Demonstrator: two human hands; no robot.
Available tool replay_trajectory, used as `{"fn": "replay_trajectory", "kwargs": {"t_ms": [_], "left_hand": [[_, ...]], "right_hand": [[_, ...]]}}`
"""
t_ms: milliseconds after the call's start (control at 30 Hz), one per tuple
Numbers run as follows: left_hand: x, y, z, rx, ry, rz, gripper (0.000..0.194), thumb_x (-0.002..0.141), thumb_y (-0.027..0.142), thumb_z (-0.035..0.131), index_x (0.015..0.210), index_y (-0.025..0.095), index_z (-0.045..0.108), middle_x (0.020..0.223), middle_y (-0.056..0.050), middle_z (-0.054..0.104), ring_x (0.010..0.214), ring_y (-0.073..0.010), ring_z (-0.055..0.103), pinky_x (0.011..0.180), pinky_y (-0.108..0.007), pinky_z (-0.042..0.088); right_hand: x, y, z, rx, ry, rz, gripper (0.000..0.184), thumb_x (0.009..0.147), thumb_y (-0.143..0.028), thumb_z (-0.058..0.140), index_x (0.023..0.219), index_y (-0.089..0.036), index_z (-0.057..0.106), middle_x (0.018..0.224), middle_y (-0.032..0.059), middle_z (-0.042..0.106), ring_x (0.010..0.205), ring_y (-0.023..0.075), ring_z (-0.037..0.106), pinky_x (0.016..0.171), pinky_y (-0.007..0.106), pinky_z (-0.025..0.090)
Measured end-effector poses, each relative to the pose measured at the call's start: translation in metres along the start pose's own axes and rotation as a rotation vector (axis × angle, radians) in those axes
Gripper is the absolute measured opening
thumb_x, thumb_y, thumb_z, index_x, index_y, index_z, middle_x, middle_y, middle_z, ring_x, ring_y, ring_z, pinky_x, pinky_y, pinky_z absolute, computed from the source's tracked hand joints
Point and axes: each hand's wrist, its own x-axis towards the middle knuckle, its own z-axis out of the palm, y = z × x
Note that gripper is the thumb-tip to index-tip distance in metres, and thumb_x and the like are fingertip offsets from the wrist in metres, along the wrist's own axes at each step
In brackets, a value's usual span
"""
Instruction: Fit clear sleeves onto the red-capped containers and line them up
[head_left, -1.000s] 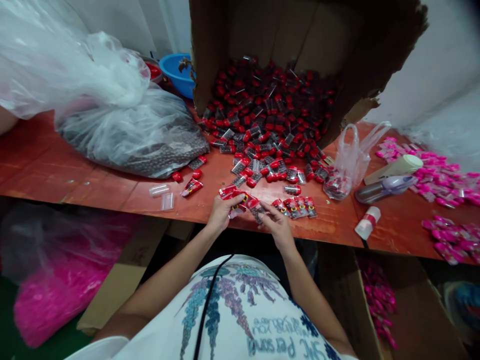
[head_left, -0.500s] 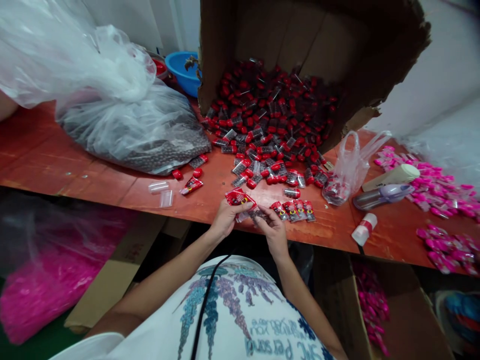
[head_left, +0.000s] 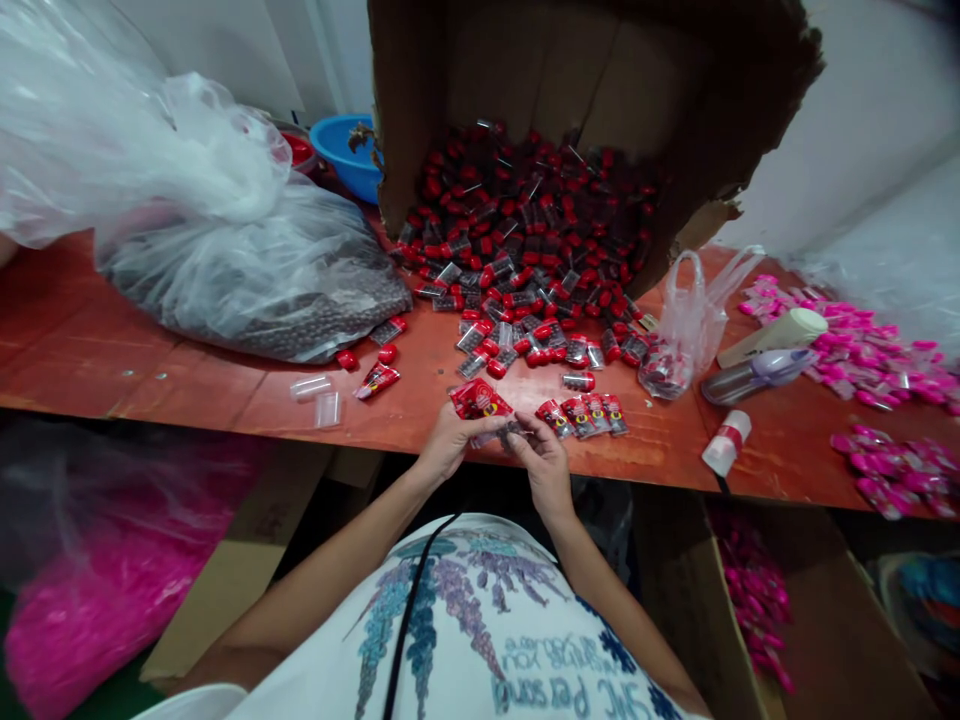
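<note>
My left hand (head_left: 448, 442) is closed on a small bunch of red printed sleeves (head_left: 480, 400) at the front edge of the red-brown table (head_left: 187, 385). My right hand (head_left: 546, 462) pinches a small clear tube (head_left: 508, 432) filled with dark bits, held against those sleeves. Just right of my hands lies a short row of several sleeved tubes (head_left: 585, 414). Behind them a heap of red-capped tubes (head_left: 529, 250) spills out of a tipped cardboard box (head_left: 600, 70).
A big clear plastic bag (head_left: 225, 240) of dark beads lies at left, with a blue bowl (head_left: 346, 152) behind it. Loose clear tubes (head_left: 319, 398) lie near the front edge. At right are a small plastic bag (head_left: 686, 335), a handheld sealer (head_left: 754, 375) and pink tubes (head_left: 862, 350). Boxes stand under the table.
Both hands drew back slightly toward the table's front edge, bringing the tube and the sleeves closer together. The view shifted a little.
</note>
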Motion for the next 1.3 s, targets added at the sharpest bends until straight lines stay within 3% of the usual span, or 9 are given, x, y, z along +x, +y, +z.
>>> {"fn": "replay_trajectory", "kwargs": {"t_ms": [133, 367, 567, 667, 733, 900, 1000, 1200, 1300], "left_hand": [[-0.001, 0.000, 0.000, -0.003, 0.070, 0.009, 0.026, 0.052, 0.015, 0.083, 0.071, 0.013, 0.066, 0.068, -0.002, 0.068, 0.060, -0.0142, 0.062, 0.064, -0.026, 0.052], [-0.002, 0.000, 0.000, 0.122, -0.003, -0.057, 0.023, 0.053, 0.016, 0.083, 0.068, 0.013, 0.067, 0.065, -0.002, 0.067, 0.058, -0.0141, 0.061, 0.061, -0.025, 0.051], [0.002, -0.001, -0.002, 0.120, -0.028, -0.156, 0.026, 0.054, 0.017, 0.082, 0.076, 0.013, 0.068, 0.073, -0.005, 0.070, 0.064, -0.0169, 0.065, 0.065, -0.028, 0.053], [0.002, -0.002, -0.002, 0.111, -0.011, -0.151, 0.026, 0.053, 0.015, 0.083, 0.073, 0.013, 0.067, 0.070, -0.004, 0.069, 0.062, -0.0157, 0.064, 0.063, -0.026, 0.053], [0.001, -0.004, 0.000, 0.100, -0.003, -0.169, 0.025, 0.053, 0.015, 0.083, 0.072, 0.012, 0.068, 0.069, -0.004, 0.069, 0.060, -0.0155, 0.063, 0.061, -0.025, 0.053], [-0.002, -0.016, 0.008, 0.080, -0.027, -0.210, 0.023, 0.055, 0.015, 0.083, 0.074, 0.012, 0.069, 0.070, -0.005, 0.070, 0.060, -0.0150, 0.064, 0.061, -0.024, 0.053], [0.001, -0.017, 0.007, 0.002, -0.032, -0.258, 0.028, 0.059, 0.010, 0.079, 0.086, 0.011, 0.070, 0.084, -0.009, 0.072, 0.071, -0.0192, 0.068, 0.069, -0.028, 0.056], [0.012, -0.013, 0.002, -0.209, 0.134, -0.468, 0.025, 0.065, -0.005, 0.063, 0.087, 0.006, 0.068, 0.092, -0.014, 0.072, 0.079, -0.0226, 0.069, 0.073, -0.034, 0.058], [0.013, -0.016, 0.005, -0.235, 0.206, -0.416, 0.018, 0.067, -0.004, 0.063, 0.081, 0.007, 0.067, 0.078, -0.010, 0.072, 0.066, -0.0191, 0.068, 0.067, -0.032, 0.059]], "right_hand": [[0.006, -0.005, -0.007, -0.058, -0.073, -0.014, 0.032, 0.075, -0.034, 0.069, 0.105, -0.023, 0.065, 0.102, 0.0045, 0.066, 0.092, 0.0192, 0.062, 0.082, 0.034, 0.054], [0.008, -0.006, -0.005, 0.023, -0.085, 0.067, 0.037, 0.072, -0.036, 0.071, 0.106, -0.024, 0.061, 0.088, 0.0007, 0.064, 0.074, 0.0157, 0.062, 0.065, 0.030, 0.057], [0.007, -0.004, -0.009, -0.111, -0.071, -0.102, 0.035, 0.078, -0.033, 0.066, 0.113, -0.028, 0.065, 0.120, 0.0045, 0.055, 0.097, 0.0173, 0.060, 0.086, 0.032, 0.052], [0.009, -0.002, -0.015, -0.168, -0.141, -0.136, 0.038, 0.079, -0.031, 0.066, 0.116, -0.031, 0.064, 0.118, 0.0031, 0.059, 0.110, 0.0196, 0.054, 0.096, 0.035, 0.045], [0.009, 0.001, -0.017, -0.193, -0.157, -0.139, 0.040, 0.078, -0.030, 0.067, 0.118, -0.031, 0.063, 0.109, 0.0023, 0.063, 0.101, 0.0186, 0.058, 0.093, 0.035, 0.047], [0.010, 0.010, -0.016, -0.185, 0.000, -0.091, 0.028, 0.074, -0.033, 0.070, 0.101, -0.026, 0.071, 0.091, 0.0017, 0.065, 0.074, 0.0152, 0.060, 0.071, 0.029, 0.053], [0.017, 0.012, -0.032, -0.147, 0.086, -0.036, 0.035, 0.072, -0.037, 0.070, 0.104, -0.024, 0.070, 0.085, 0.0012, 0.066, 0.070, 0.0151, 0.060, 0.066, 0.029, 0.053], [0.030, -0.003, -0.104, -0.420, 0.495, -0.077, 0.046, 0.073, -0.042, 0.066, 0.112, -0.018, 0.065, 0.097, 0.0062, 0.064, 0.078, 0.0177, 0.058, 0.077, 0.035, 0.050], [0.026, -0.011, -0.102, -0.616, 0.539, -0.215, 0.039, 0.076, -0.039, 0.065, 0.111, -0.021, 0.066, 0.112, 0.0085, 0.055, 0.086, 0.0180, 0.056, 0.085, 0.035, 0.046]]}}
